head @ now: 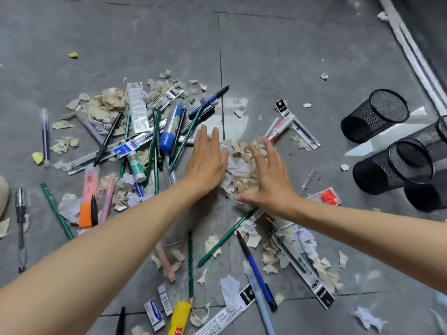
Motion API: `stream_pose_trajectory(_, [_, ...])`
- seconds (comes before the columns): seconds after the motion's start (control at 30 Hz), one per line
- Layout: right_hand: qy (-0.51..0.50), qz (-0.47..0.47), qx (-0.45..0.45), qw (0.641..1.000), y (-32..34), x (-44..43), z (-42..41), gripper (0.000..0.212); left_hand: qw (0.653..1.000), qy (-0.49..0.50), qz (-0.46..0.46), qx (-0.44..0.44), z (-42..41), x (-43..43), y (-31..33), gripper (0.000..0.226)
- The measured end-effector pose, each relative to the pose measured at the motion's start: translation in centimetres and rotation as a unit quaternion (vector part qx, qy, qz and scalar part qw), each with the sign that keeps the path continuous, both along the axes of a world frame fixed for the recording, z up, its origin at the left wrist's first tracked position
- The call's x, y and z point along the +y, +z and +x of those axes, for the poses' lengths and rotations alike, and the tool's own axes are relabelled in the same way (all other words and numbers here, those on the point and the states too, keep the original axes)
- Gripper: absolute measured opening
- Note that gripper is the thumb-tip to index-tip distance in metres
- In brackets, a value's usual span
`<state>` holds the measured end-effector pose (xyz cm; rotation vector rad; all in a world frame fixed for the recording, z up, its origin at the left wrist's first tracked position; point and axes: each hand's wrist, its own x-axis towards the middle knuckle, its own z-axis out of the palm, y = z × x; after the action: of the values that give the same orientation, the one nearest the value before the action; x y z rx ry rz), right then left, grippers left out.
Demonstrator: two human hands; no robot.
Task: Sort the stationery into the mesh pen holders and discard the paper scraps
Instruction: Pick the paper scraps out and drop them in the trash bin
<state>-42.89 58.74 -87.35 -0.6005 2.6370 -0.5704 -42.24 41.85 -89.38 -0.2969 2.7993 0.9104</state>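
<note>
A heap of torn beige and white paper scraps (242, 166) lies on the grey tiled floor between my hands. My left hand (205, 160) presses against its left side with straight fingers, and my right hand (267, 176) presses its right side, fingers spread flat. Pens, green pencils (225, 238), a blue glue stick (169, 128), highlighters (88, 197) and erasers (154, 315) are scattered among more scraps all around. Three black mesh pen holders (375, 116) lie on their sides at the right.
A metal door track (411, 54) runs along the far right edge. A packaged refill (297, 126) and a red-labelled box (329, 197) lie near my right hand. A yellow tube (179, 317) sits at the bottom. Loose yellow scraps (73, 55) lie at the left.
</note>
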Motion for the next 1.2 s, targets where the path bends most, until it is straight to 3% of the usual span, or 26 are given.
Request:
stream_pose_trajectory(0.17, [-0.087, -0.028, -0.123, 0.988, -0.7, 0.3, 0.7, 0.134, 1.0, -0.021, -0.006, 0.003, -0.7, 2.3, -0.8, 0.061])
stream_pose_trajectory(0.33, [-0.076, -0.079, -0.066, 0.992, -1.4, -0.7, -0.4, 0.116, 0.982, -0.098, 0.143, 0.081, 1.2, 2.7, -1.0, 0.061])
stream_pose_trajectory(0.4, [-0.058, -0.08, -0.07, 0.993, -0.9, -0.9, -1.2, 0.117, 0.979, -0.121, 0.142, 0.084, 1.6, 1.4, -0.7, 0.075])
stream_pose_trajectory(0.57, [-0.022, -0.029, -0.108, 0.993, 0.4, -1.3, -3.8, 0.114, 0.976, -0.217, -0.007, -0.01, 2.3, -2.0, -0.3, 0.131])
stream_pose_trajectory(0.67, [-0.007, 0.005, -0.121, 0.993, 0.5, -1.6, -4.3, 0.105, 0.978, -0.202, -0.008, -0.04, 1.9, -1.3, -0.8, 0.141])
stream_pose_trajectory(0.83, [-0.046, -0.048, -0.155, 0.986, 1.1, -2.1, -3.4, 0.07, 0.986, -0.166, 0.024, 0.009, 0.5, 2.3, -1.3, 0.14])
stream_pose_trajectory(0.93, [-0.127, -0.107, -0.19, 0.968, 1.4, -2.8, -2.5, 0.063, 0.989, -0.143, 0.037, 0.024, 0.1, 4.5, -1.5, 0.14])
stream_pose_trajectory(1.03, [-0.187, -0.178, -0.242, 0.935, 1.4, -2.7, -2.3, 0.049, 0.991, -0.095, 0.056, 0.071, 0.0, 5.1, -2.0, 0.116])
stream_pose_trajectory(1.2, [-0.249, -0.191, -0.282, 0.907, 3.4, -3.5, -2.6, 0.01, 0.978, -0.035, 0.162, 0.123, 0.5, 4.7, -0.7, 0.072])
